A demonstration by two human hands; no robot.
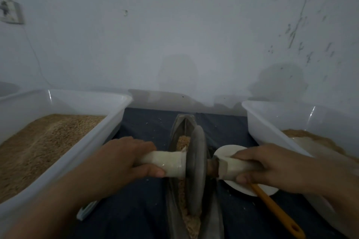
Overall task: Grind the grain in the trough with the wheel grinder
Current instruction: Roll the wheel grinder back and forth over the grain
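The wheel grinder (196,170), a dark metal disc on a cloth-wrapped axle, stands on edge in the narrow boat-shaped trough (182,122), between the fingers of both hands. The left hand (120,159) and right hand (272,167) each curl tight round a pale handle end. Coarse tan grain (183,141) lies in the trough beyond the left fingertips. A white plate (227,151) and orange-handled tool (275,209) sit under the right fingers; white tubs (120,101) of grain flank both hands.

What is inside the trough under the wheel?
Crushed grain lies along the trough, ahead of and behind the wheel. Whatever sits directly beneath the wheel is hidden.
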